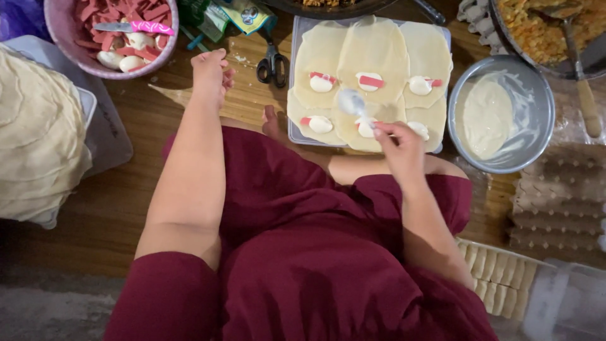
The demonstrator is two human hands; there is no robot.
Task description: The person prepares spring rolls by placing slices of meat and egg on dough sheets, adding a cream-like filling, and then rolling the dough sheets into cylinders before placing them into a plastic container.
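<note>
Holding a white plastic spoon (353,103) pinched between thumb and fingers, the right hand (399,146) hovers over the near edge of a tray (294,76) laid with pale wrapper sheets (372,53), each topped with a piece of egg (320,84) and a red sausage strip (372,81). The left hand (211,72) rests loosely curled, knuckles down, on the wooden floor (120,208), holding nothing, just below a pink bowl (63,57) of sausage pieces and eggs with a pink-handled knife (136,27) lying across it. A metal bowl (536,107) of white paste stands just to the right of the spoon hand, and black scissors (272,63) lie between the two hands. The spoon's bowl looks coated, so a drip could land on a wrapper's middle or on the dark red clothing in the lap below; a tilted spoon would cause that. Too much wet paste might soften the thin sheets and make them tear or stick to their overlapping neighbours. The forearm crossing close to the metal bowl's rim could tip it. Leaning on the left hand near the scissors risks a nick, and the knife balanced on the pink bowl could slide off if bumped. A stack of wrappers (38,132) sits far left of that hand.
</note>
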